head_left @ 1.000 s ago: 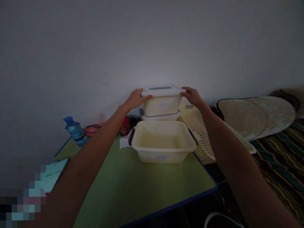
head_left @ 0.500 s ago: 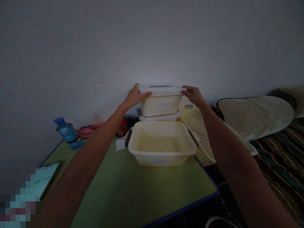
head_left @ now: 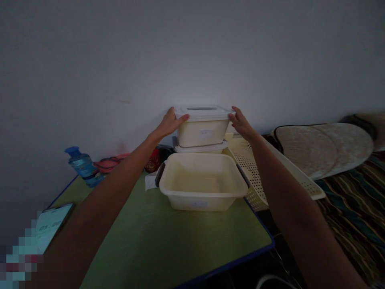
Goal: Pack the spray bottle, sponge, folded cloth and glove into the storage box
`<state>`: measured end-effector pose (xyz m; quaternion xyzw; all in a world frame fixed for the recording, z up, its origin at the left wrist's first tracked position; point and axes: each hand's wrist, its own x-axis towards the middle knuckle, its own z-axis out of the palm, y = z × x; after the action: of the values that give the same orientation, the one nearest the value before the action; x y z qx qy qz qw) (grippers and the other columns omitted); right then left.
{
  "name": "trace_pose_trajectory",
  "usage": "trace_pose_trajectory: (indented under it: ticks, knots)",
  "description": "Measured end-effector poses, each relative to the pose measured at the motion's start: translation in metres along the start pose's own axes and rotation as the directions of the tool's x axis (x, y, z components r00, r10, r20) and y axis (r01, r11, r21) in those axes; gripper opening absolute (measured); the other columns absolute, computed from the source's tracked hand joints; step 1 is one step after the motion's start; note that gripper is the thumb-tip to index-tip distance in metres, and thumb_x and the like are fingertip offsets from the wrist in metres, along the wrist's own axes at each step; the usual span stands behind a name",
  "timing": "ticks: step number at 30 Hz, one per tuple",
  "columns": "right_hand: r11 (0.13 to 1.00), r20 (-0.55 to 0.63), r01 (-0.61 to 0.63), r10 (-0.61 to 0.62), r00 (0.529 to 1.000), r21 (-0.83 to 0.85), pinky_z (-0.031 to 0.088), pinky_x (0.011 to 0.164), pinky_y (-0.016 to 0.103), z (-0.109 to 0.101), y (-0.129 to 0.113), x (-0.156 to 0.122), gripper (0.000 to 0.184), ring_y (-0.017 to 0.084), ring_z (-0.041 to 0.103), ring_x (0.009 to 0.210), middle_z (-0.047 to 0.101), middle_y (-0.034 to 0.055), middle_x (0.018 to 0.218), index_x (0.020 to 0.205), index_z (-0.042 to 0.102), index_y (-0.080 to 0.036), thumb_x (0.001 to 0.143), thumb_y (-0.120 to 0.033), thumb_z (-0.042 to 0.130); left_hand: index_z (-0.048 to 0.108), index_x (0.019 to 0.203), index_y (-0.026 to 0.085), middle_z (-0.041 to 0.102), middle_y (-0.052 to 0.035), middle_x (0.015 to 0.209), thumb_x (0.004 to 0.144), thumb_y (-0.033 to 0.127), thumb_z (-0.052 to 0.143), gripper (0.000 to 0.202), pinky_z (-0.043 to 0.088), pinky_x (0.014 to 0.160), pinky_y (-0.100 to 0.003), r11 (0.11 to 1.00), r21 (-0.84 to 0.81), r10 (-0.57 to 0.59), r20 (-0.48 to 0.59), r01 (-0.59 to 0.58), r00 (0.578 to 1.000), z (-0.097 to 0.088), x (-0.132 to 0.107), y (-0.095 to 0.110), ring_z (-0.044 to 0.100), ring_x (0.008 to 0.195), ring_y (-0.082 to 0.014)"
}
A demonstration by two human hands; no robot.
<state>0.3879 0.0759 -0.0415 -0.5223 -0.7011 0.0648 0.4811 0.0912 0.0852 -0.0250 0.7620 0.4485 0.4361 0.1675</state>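
A cream storage box (head_left: 190, 134) with a white lid (head_left: 203, 114) on it sits on top of another lidded box (head_left: 200, 148) against the wall. My left hand (head_left: 172, 121) grips the lid's left end, its thumb along the front edge. At the right end, my right hand (head_left: 240, 122) pinches the lid's rim between thumb and fingers. In front of the stack stands an open cream tub (head_left: 203, 194) with dark grey side handles; nothing shows inside it. Whether the lid is fully snapped down I cannot tell.
On the green table (head_left: 144, 237) stand a blue water bottle (head_left: 84, 166), a red container (head_left: 152, 161) and a phone (head_left: 52, 226) at left. A perforated cream basket (head_left: 246, 160) lies right of the stack, beside a beige cushion (head_left: 325, 148) and a striped cover (head_left: 357, 208).
My right hand's fingers have shifted slightly on the lid's right end. The left thumb has slid a little leftward. The boxes stay stacked; the view has moved slightly.
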Motion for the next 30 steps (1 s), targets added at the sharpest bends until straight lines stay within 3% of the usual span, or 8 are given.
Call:
trace_pose_trajectory:
  ticks: [13, 20, 30]
  knots:
    - [0.999, -0.048, 0.049, -0.05, 0.998, -0.016, 0.037, 0.098, 0.046, 0.012, -0.004, -0.002, 0.061, 0.025, 0.033, 0.125, 0.033, 0.0087, 0.139, 0.134, 0.023, -0.026, 0.084, -0.062, 0.026, 0.046, 0.111, 0.01, 0.057, -0.012, 0.108, 0.075, 0.049, 0.052, 0.053, 0.039, 0.093, -0.038, 0.999, 0.006, -0.032, 0.055, 0.031, 0.998, -0.008, -0.001, 0.007, 0.05, 0.107, -0.0278]
    - [0.999, -0.073, 0.028, -0.026, 0.997, 0.027, 0.037, 0.098, 0.044, 0.017, -0.003, -0.004, 0.062, 0.025, 0.033, 0.125, 0.031, 0.0087, 0.14, 0.133, 0.022, -0.026, 0.084, -0.062, 0.026, 0.045, 0.11, 0.007, 0.056, -0.0148, 0.109, 0.076, 0.041, 0.053, 0.049, 0.04, 0.092, -0.037, 0.999, -0.053, -0.007, 0.02, 0.008, 1.0, -0.004, -0.003, 0.005, 0.052, 0.105, -0.0263]
    - [0.993, -0.105, -0.032, 0.043, 0.993, 0.11, 0.04, 0.094, 0.044, 0.021, 0.0, -0.006, 0.066, 0.025, 0.041, 0.118, 0.036, 0.0095, 0.136, 0.134, 0.022, -0.027, 0.081, -0.066, 0.029, 0.042, 0.114, 0.009, 0.055, -0.0142, 0.114, 0.077, 0.046, 0.053, 0.053, 0.038, 0.095, -0.037, 0.995, -0.098, 0.017, 0.039, -0.014, 0.999, -0.003, -0.003, 0.003, 0.05, 0.108, -0.0249]
